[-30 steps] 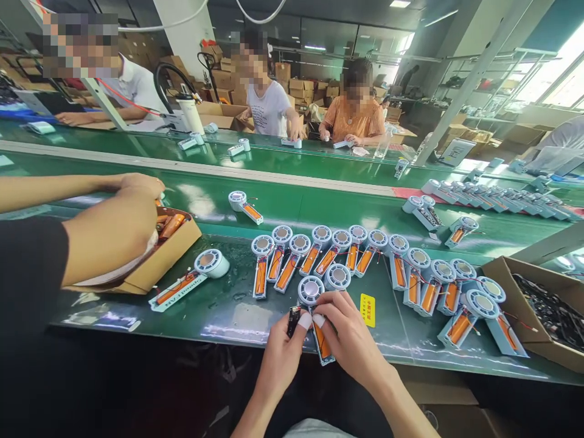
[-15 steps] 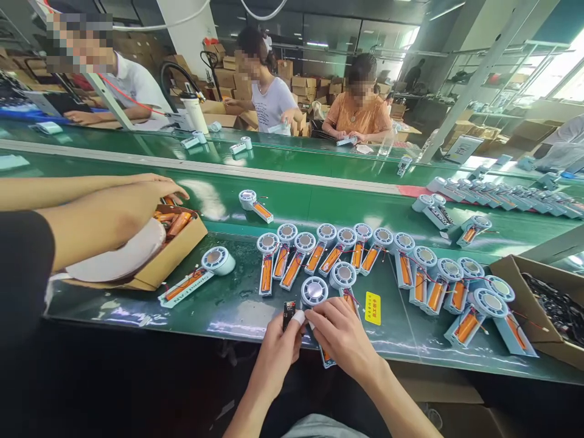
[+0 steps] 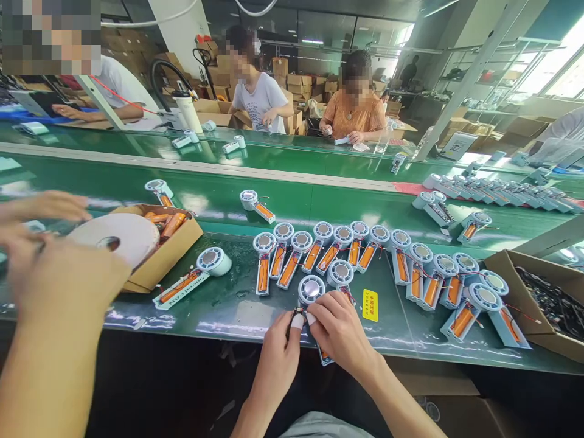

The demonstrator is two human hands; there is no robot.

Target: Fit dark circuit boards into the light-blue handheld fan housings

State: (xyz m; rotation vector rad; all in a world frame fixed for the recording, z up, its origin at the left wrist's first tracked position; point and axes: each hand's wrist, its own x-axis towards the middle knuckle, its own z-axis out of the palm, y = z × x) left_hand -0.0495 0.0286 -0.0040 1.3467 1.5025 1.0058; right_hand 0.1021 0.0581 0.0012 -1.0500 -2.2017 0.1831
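At the front edge of the green bench, my left hand [image 3: 281,340] pinches a small black circuit board [image 3: 297,312], seen nearly edge-on. My right hand [image 3: 340,331] is closed beside it, its fingertips meeting at the board's right side; what they grip is too small to make out. Just beyond my hands sits the round head of a fan unit [image 3: 311,289]; my right hand covers part of its body. Behind it stand several open fan units [image 3: 323,232] with orange batteries and thin red wires.
At left, a co-worker's blurred arms [image 3: 59,274] reach near a cardboard box [image 3: 171,255] of orange batteries and a white reel [image 3: 118,237]. Another box [image 3: 538,316] holds black cables at right. A yellow card [image 3: 370,305] lies on the bench.
The black board has tilted from upright to nearly edge-on between my hands. The co-worker's arms have moved left, away from the battery box. Another fan unit now shows on the belt behind that box.
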